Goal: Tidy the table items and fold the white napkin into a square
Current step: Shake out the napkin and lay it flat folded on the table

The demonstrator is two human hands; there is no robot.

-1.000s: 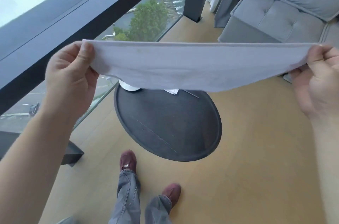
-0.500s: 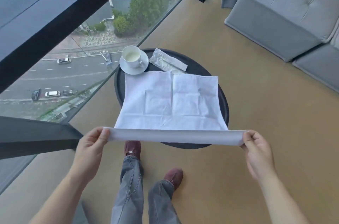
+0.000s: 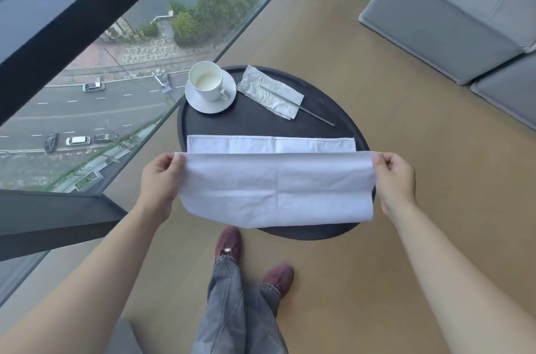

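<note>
- Since 0.5 s ago: near edge of the napkin [image 3: 275,188] is up and carried fwd over the flat part; most of the flat part is now covered, only a strip shows at the far side w/ a stitched hem.
- Left hand [image 3: 162,179], centre-left of frame: thumb + fingers pinched on napkin's left corner.
- Right hand [image 3: 391,179], centre-right: thumb + fingers pinched on the right corner.
- Napkin sits mid-frame over the near half of the table [image 3: 333,124]; the held top edge is taut between both hands, the fold hangs at the table's near rim.
- Cup [image 3: 207,81] on saucer [image 3: 203,104] at table's far left, upper centre of frame; pale film inside cup.
- Crumpled wrapper [image 3: 269,94] just right of saucer, apart from it; thin metal stick [image 3: 316,116] pokes out from under it toward the right.
- Grey sofa [image 3: 452,5] upper right; window glass [image 3: 116,78] upper left; shoes [image 3: 229,240] bottom centre.
</note>
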